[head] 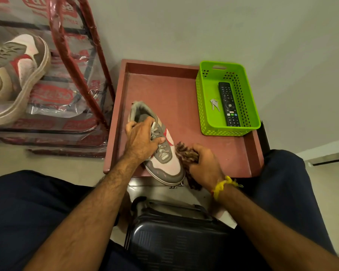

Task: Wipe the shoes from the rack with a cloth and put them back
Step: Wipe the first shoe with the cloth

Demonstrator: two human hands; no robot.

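A grey, white and red sneaker lies on the reddish tray-like table top, toe toward me. My left hand grips it over the laces and the tongue. My right hand holds a bunched brown patterned cloth against the shoe's right side near the toe. A matching second sneaker sits on the rack at the left, behind a clear plastic cover with red print.
A green plastic basket stands at the table's back right with a black remote and keys inside. A dark hard suitcase stands between my knees. A plain wall is behind.
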